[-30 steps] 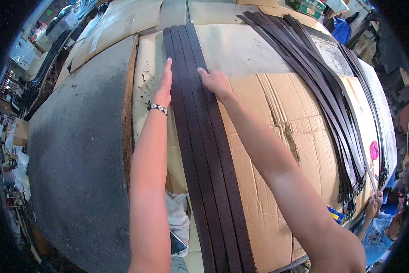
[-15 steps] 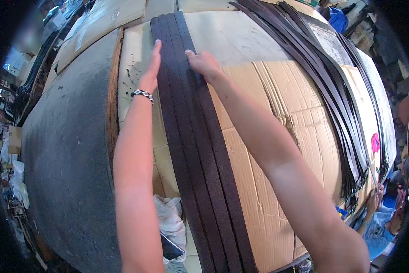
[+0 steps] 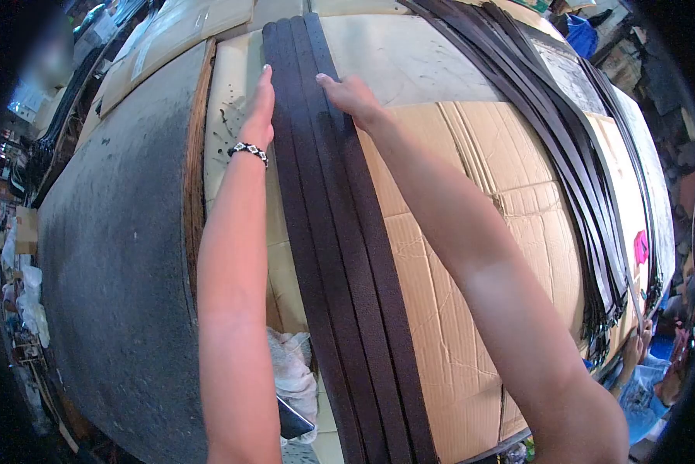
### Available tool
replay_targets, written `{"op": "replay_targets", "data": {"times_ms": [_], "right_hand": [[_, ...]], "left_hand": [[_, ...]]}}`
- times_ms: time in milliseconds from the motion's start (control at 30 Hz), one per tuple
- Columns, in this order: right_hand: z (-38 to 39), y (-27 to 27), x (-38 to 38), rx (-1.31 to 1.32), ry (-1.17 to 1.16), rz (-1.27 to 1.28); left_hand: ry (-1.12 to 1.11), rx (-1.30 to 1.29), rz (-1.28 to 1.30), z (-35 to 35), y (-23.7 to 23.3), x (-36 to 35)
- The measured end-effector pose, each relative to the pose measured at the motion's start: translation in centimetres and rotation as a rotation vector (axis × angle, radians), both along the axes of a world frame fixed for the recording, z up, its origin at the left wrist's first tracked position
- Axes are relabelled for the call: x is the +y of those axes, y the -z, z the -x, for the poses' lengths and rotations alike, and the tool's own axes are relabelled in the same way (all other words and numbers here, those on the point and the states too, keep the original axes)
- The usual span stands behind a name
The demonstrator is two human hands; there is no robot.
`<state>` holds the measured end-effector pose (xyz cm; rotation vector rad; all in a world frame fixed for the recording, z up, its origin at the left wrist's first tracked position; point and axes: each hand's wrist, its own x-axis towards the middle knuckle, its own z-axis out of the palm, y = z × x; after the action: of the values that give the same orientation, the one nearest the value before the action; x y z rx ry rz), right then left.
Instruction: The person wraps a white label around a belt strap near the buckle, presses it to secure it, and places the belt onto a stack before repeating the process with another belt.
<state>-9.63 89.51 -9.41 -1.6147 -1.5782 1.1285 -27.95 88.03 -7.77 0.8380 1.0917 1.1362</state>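
Several long dark brown straps, leather-like, lie side by side in a flat row running away from me. Along their left edge stands my left hand, fingers stretched out and palm turned toward the straps; a black-and-white bracelet is on its wrist. My right hand is at the right edge, thumb pointing forward over the outer strap. Its other fingers are mostly hidden below the hand. Neither hand is wrapped around a strap.
Flattened cardboard covers the table to the right, with a bundle of dark straps beyond it. A dark board lies left. A whitish cloth and a dark flat object sit near me. Another person's hands show at lower right.
The view has shifted slightly, so the straps' far end appears a little higher and further right. Both hands stay at the two edges of the row, with hardly any movement.
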Motion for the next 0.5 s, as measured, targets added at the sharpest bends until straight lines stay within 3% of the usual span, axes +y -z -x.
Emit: {"op": "replay_targets", "data": {"times_ms": [133,233,367,433,500], "right_hand": [[0.6,-2.2,-1.4,-0.238,0.05,-0.071],[0.0,-1.2,-0.1,-0.08,0.013,-0.012],[0.1,0.2,1.2,-0.025,-0.004,-0.022],[0.1,-0.2,0.4,-0.02,0.004,-0.03],[-0.8,-2.2,-1.7,0.102,0.006,-0.016]], "left_hand": [[-0.049,0.058,-0.005,-0.3,0.0,-0.8],[-0.14,0.158,-0.073,-0.7,-1.2,-2.5],[-0.108,0.034,-0.007,-1.6,-3.2,-4.7],[-0.122,-0.024,-0.017,-1.8,-3.2,-5.1],[-0.089,0.091,-0.019,-1.3,-2.4,-5.6]]}}
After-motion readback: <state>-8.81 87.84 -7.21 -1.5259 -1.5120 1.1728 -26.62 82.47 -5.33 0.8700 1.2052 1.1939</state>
